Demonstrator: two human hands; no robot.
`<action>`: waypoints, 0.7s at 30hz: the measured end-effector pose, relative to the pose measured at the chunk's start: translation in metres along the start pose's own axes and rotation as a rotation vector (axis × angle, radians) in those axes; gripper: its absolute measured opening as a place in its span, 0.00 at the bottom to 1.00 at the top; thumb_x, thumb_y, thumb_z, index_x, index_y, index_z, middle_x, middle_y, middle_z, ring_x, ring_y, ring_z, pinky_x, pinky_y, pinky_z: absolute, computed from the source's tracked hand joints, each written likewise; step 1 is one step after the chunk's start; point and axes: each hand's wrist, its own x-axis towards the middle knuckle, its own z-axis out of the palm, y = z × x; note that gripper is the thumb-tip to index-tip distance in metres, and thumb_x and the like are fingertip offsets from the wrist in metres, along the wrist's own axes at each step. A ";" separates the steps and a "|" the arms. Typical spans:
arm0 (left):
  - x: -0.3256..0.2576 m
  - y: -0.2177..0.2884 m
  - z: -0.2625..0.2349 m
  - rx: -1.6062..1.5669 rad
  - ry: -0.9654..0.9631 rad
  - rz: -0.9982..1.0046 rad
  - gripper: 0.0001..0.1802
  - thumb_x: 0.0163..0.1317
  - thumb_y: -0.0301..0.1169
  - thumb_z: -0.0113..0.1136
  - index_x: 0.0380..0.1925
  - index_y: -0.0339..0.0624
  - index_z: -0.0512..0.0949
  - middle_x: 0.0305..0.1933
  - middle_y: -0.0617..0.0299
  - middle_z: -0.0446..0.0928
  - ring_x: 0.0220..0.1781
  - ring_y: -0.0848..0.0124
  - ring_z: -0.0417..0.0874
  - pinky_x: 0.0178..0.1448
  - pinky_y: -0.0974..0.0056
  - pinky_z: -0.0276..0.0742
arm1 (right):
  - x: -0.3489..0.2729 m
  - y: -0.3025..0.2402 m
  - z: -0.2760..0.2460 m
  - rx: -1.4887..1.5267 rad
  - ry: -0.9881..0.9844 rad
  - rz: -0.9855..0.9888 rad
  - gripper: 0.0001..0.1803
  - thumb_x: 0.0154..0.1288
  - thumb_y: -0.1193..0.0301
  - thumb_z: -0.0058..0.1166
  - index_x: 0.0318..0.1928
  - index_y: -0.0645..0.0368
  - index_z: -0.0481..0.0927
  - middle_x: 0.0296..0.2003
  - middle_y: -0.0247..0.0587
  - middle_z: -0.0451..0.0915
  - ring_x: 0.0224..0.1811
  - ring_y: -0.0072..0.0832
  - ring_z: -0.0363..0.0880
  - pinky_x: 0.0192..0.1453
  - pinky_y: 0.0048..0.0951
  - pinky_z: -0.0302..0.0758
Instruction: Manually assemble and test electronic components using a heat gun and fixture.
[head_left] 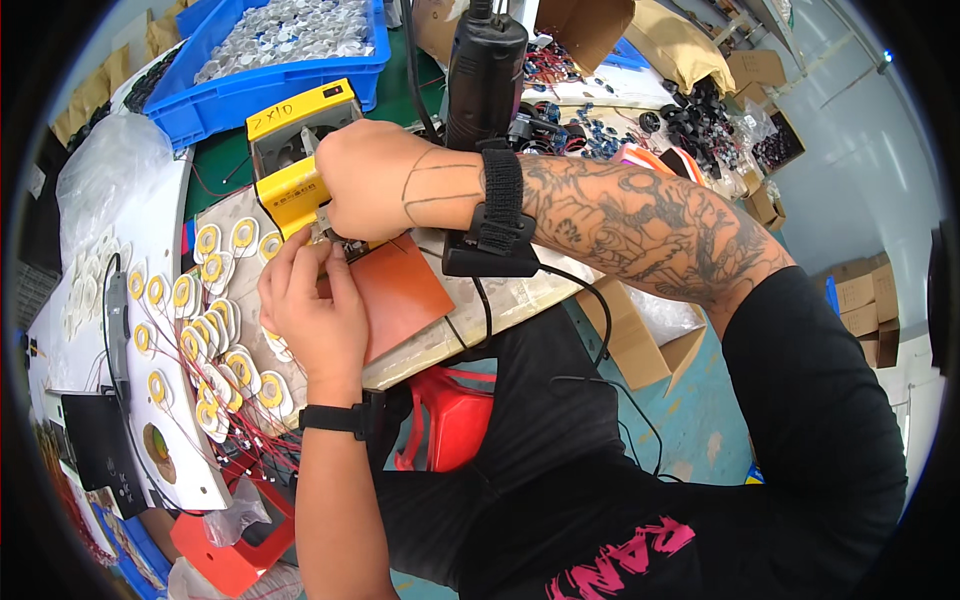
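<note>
Two bare hands meet over the middle of the tabletop (520, 300), working on something very small. Nearest the body, the left hand (315, 310) rests at the near-left edge of a flat reddish-brown rubber mat (405, 290), its fingers (300, 250) drawn together and pinched on a small part at the mat's far corner; the part itself is too hidden to name. Just left of that hand, toward the tabletop's left edge, lies a spread of small round white discs with yellow rings and thin wire leads (215, 350), overlapping one another.

Directly beyond, the right hand (375, 180) comes down from the far side, fingers curled closed around a slim metal tool (322, 222) whose tip touches the pinched part. Behind it stands a yellow box-shaped bench tool (295, 150), and beside that a black cylindrical device (485, 70). At the far-left corner sits a blue plastic crate of white discs (290, 45).

Judging by the pose, the joining or trimming of one piece is under way. The next move would call for a steady left-hand pinch while the tool tip is lifted cleanly off.
</note>
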 end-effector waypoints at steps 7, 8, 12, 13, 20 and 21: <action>0.001 0.002 -0.003 -0.008 -0.021 -0.027 0.04 0.64 0.32 0.68 0.37 0.48 0.85 0.58 0.65 0.84 0.62 0.59 0.78 0.64 0.51 0.63 | -0.010 0.002 -0.002 -0.235 0.137 -0.195 0.10 0.53 0.73 0.63 0.34 0.67 0.87 0.30 0.58 0.85 0.37 0.52 0.88 0.42 0.47 0.85; 0.001 0.002 -0.003 -0.009 -0.019 -0.029 0.04 0.64 0.32 0.68 0.37 0.48 0.85 0.58 0.65 0.84 0.62 0.59 0.78 0.64 0.51 0.63 | -0.010 0.003 -0.002 -0.279 0.114 -0.220 0.10 0.53 0.73 0.64 0.36 0.64 0.87 0.31 0.56 0.86 0.37 0.51 0.88 0.41 0.46 0.85; 0.000 0.002 -0.002 0.030 -0.017 -0.020 0.04 0.64 0.32 0.67 0.37 0.48 0.85 0.58 0.65 0.84 0.62 0.59 0.77 0.65 0.51 0.63 | -0.010 0.017 0.001 -0.382 0.098 -0.361 0.09 0.57 0.72 0.63 0.40 0.54 0.87 0.35 0.47 0.87 0.39 0.48 0.89 0.40 0.45 0.84; 0.000 0.001 -0.004 0.031 -0.015 -0.021 0.04 0.65 0.32 0.67 0.37 0.48 0.85 0.58 0.65 0.84 0.62 0.59 0.77 0.65 0.52 0.63 | -0.009 0.019 0.002 -0.380 0.100 -0.366 0.09 0.57 0.72 0.63 0.40 0.54 0.87 0.35 0.47 0.87 0.39 0.48 0.89 0.40 0.45 0.84; 0.000 0.003 -0.002 0.025 -0.027 -0.031 0.04 0.65 0.32 0.67 0.38 0.48 0.85 0.58 0.66 0.83 0.63 0.59 0.77 0.65 0.51 0.63 | -0.008 0.031 0.004 -0.355 0.106 -0.420 0.06 0.60 0.72 0.59 0.38 0.52 0.85 0.34 0.42 0.85 0.39 0.45 0.88 0.40 0.45 0.84; 0.000 0.003 -0.001 0.023 -0.028 -0.028 0.04 0.65 0.32 0.67 0.38 0.48 0.85 0.58 0.66 0.83 0.63 0.59 0.77 0.65 0.51 0.63 | -0.007 0.031 0.005 -0.362 0.109 -0.427 0.06 0.60 0.71 0.59 0.38 0.52 0.85 0.34 0.42 0.85 0.38 0.45 0.88 0.40 0.45 0.83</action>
